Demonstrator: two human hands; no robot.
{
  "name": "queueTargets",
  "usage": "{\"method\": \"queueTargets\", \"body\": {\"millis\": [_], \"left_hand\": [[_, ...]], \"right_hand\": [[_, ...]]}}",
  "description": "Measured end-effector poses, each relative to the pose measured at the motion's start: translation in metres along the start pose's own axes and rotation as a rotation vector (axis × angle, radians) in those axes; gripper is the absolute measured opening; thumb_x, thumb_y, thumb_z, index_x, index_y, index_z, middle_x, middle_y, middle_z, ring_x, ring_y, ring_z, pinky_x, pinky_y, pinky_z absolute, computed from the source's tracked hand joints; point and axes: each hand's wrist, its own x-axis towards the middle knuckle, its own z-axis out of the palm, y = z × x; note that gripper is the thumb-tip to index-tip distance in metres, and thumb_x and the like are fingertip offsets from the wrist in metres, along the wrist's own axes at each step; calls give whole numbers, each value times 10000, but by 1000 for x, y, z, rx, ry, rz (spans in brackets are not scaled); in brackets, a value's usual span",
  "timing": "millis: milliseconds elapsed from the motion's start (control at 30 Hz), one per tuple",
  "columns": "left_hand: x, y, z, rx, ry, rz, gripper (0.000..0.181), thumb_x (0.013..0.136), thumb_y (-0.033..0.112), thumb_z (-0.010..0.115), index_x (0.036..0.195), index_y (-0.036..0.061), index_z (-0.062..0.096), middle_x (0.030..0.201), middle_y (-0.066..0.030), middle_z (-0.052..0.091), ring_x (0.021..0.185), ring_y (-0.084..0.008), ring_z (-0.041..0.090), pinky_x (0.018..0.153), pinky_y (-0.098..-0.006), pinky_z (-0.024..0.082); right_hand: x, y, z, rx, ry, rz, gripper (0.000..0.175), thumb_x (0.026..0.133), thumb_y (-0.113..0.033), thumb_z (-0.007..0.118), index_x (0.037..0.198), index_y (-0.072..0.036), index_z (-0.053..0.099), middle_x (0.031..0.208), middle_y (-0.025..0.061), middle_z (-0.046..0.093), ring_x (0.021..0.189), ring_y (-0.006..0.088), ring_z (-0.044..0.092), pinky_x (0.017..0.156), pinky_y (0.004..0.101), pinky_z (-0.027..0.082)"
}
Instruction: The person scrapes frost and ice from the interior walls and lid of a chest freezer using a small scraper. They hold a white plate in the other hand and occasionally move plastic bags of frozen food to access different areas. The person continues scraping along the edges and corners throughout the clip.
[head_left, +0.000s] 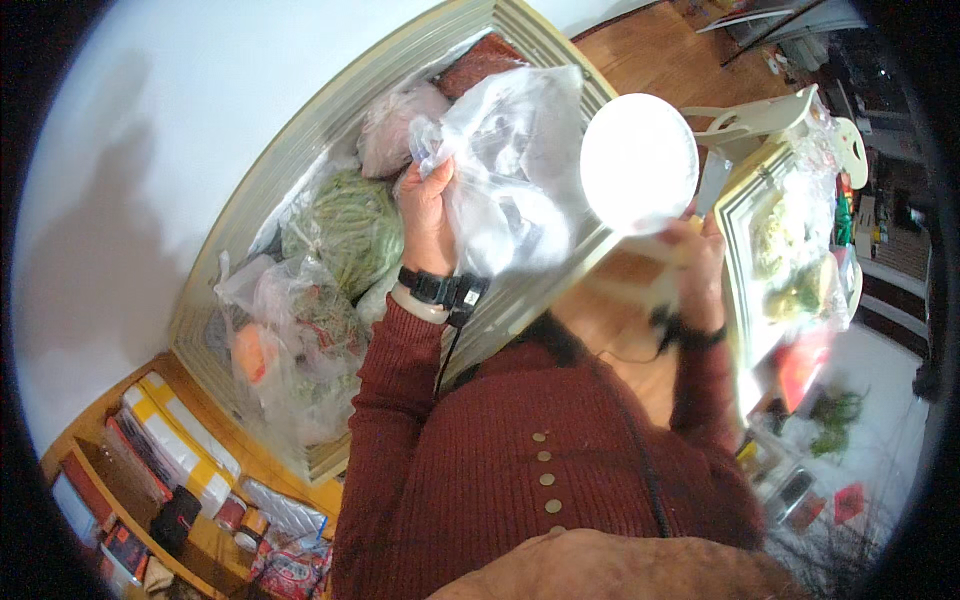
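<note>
My left hand (429, 210) grips the gathered neck of a clear plastic bag (517, 180), held over an open freezer (259, 187) with a ridged rim. Whitish contents show through the bag, too glary to identify. My right hand (697, 262), blurred, has its fingers at the lower edge of a round white dish or lid (639, 161). That disc is overexposed and appears beside the bag. Below my left hand lie bagged green beans or similar green pods (352, 225), a pinkish bagged packet (397, 127) and a clear bag of mixed food (300, 352). A reddish-brown block (480, 64) sits at the far end.
To the right stands a brightly lit, pale-rimmed container (795, 255) with bagged greens, near a pale chair (765, 116). A wooden shelf (202, 540) at lower left holds boxes, jars and packets. A white wall (82, 247) rises along the freezer's left side.
</note>
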Motion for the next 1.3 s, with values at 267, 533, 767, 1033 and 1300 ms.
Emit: {"method": "queueTargets", "body": {"millis": [267, 533, 767, 1033, 1300], "left_hand": [[28, -8, -70, 483, 184, -16, 371, 919, 206, 766, 1210, 6, 654, 1066, -54, 707, 860, -148, 660, 792, -302, 540], [9, 28, -45, 778, 1, -129, 538, 973, 258, 695, 1368, -61, 516, 1279, -116, 619, 1119, -170, 585, 982, -313, 460], [-22, 42, -17, 805, -116, -48, 1087, 877, 426, 782, 1563, -118, 138, 1570, -256, 330, 1439, -277, 357, 1169, -339, 305], [-10, 0, -7, 1044, -193, 148, 765, 776, 235, 835, 1348, -86, 440, 1282, -196, 547, 1175, -272, 542, 1025, -388, 436], [-17, 6, -10, 986, -194, 37, 642, 807, 201, 782, 1302, -86, 491, 1194, -184, 626, 1038, -250, 619, 931, -353, 495]], "right_hand": [[-13, 7, -17, 2, 74, 46, 287, 890, 38, 617, 1169, 72, 559, 996, 109, 663, 865, 179, 682, 741, 307, 596], [-18, 13, -23, -77, 165, 62, 247, 887, 47, 616, 1131, 61, 578, 965, 92, 661, 840, 160, 671, 731, 291, 580], [-13, 22, -28, -40, 136, 68, 203, 896, 40, 632, 1089, 39, 572, 962, 86, 656, 823, 150, 672, 730, 287, 600], [-4, 37, -21, 33, 118, 91, 241, 903, 40, 634, 1126, 30, 544, 1025, 62, 623, 876, 158, 675, 720, 288, 621], [-1, 28, -7, 48, 68, 87, 242, 897, 42, 625, 1123, 30, 540, 1034, 72, 622, 885, 170, 680, 743, 301, 628]]}}
